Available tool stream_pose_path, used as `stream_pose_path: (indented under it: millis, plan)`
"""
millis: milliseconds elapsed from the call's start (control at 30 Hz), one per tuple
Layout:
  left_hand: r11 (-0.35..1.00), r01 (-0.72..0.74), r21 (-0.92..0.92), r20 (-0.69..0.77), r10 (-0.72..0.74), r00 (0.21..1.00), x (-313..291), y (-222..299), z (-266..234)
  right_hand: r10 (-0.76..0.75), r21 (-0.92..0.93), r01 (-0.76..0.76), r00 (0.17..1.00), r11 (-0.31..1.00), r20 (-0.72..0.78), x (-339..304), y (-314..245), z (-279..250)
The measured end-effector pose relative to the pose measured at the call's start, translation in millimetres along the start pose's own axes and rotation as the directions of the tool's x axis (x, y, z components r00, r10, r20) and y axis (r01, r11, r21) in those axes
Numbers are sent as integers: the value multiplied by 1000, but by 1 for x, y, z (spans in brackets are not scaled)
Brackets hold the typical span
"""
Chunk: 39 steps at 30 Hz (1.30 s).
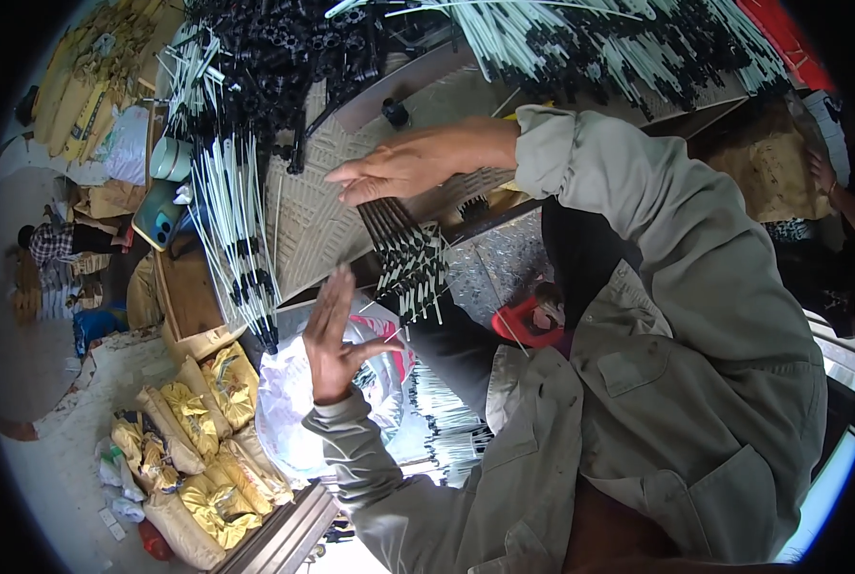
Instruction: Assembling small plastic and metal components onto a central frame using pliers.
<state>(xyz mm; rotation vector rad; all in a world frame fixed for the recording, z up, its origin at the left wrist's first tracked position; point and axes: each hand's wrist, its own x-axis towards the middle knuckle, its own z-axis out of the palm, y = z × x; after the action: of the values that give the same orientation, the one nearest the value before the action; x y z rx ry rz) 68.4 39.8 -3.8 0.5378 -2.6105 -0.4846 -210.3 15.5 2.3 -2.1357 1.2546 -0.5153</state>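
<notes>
My right hand [403,165] reaches in from the right, above the patterned board, its fingers closed together. A bundle of black-jointed rods [410,273] slants down from it: dark, thin upper ends sit under the palm, and short pale lengths show between black joints lower down. Part of the grip is hidden by the hand itself. My left hand [336,335] is below and to the left, apart from the bundle, with fingers stretched, thumb spread and nothing in it. Beneath it stands a round container lined with clear plastic [288,407].
Pale rods with black joints [241,230] lie at the board's left side. Black plastic parts [303,57] and more pale rods [542,43] are heaped at the back. A phone [157,218] lies far left. Gold-wrapped packages [198,421] fill a box lower left. Another person's arm [839,196] shows far right.
</notes>
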Motion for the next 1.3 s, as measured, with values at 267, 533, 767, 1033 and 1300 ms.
stream_pose_path:
  millis: [267,533,767,1033,1300]
  plan:
    - [938,-272,214,353,185,917,78,-12,13,8,82,-10,1000,997,26,9,-8,-8]
    - [963,-232,137,327,177,928,86,-13,18,-10,-657,-299,906,691,-423,17,46,-110]
    - [934,-293,203,309,223,925,82,-22,20,-38,-711,-395,860,582,-509,14,90,-110]
    - [932,-291,216,311,216,925,76,-24,22,-264,-503,-90,765,859,-587,13,24,-92]
    - [956,-257,139,314,204,927,82,-19,19,-110,-293,2,929,956,-353,-14,5,-11]
